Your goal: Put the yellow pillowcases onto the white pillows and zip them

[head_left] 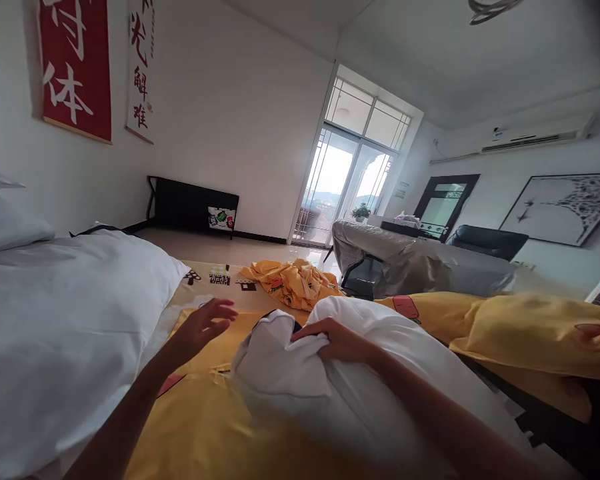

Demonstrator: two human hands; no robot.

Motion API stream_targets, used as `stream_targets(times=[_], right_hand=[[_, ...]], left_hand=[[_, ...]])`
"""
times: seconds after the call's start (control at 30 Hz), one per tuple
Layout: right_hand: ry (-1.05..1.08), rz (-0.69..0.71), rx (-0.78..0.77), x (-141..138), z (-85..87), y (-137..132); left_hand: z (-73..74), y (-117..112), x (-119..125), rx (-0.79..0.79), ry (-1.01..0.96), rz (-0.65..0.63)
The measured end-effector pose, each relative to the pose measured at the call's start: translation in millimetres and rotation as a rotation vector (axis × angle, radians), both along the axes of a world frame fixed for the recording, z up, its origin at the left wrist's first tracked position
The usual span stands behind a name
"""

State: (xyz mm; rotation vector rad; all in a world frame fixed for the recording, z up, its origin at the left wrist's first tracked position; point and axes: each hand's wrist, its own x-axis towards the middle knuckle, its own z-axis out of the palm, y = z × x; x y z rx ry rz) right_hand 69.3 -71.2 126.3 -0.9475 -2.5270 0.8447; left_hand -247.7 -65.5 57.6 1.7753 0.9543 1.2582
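A white pillow (380, 400) lies in front of me on yellow printed bedding (195, 413). My right hand (333, 341) grips its bunched-up near corner, fingers closed on the white cloth. A dark gap shows in the folds beside those fingers. To the left, my left hand (211, 325) hovers over the yellow cloth with its fingers apart and nothing in them. It is separate from the pillow.
White pillows (90, 320) are piled at the left. Crumpled orange printed cloth (300, 280) lies beyond my hands, and more yellow printed cloth (540, 333) is at the right. Farther back stands a plastic-covered table (380, 247) with a dark chair (490, 240).
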Motion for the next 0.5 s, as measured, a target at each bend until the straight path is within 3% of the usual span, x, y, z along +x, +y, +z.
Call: stream_targets(times=[0.07, 0.13, 0.2, 0.27, 0.33, 0.4, 0.5], right_hand=[[0.01, 0.004, -0.099, 1, -0.9, 16], [-0.017, 0.036, -0.137, -3, -5.6, 27], [-0.074, 0.088, -0.151, -9, -10.0, 33], [-0.173, 0.109, -0.053, -18, -14.0, 30], [-0.31, 0.054, 0.238, -26, -20.0, 20], [-0.435, -0.057, 0.644, -33, -29.2, 0], [-0.481, -0.162, 1.125, -33, -45.6, -40]], left_hand=[[-13.7, 9, 8, 0.034, -0.19, 0.093], [-29.4, 13, 23, -0.053, -0.246, -0.055], [-40.0, 11, 42, -0.16, -0.164, -0.27], [-43.8, 4, 61, -0.192, -0.045, -0.267], [-43.7, -1, 77, -0.174, 0.004, -0.079], [-43.9, -3, 85, -0.204, -0.048, 0.12], [-47.8, 4, 83, -0.298, -0.156, 0.273]])
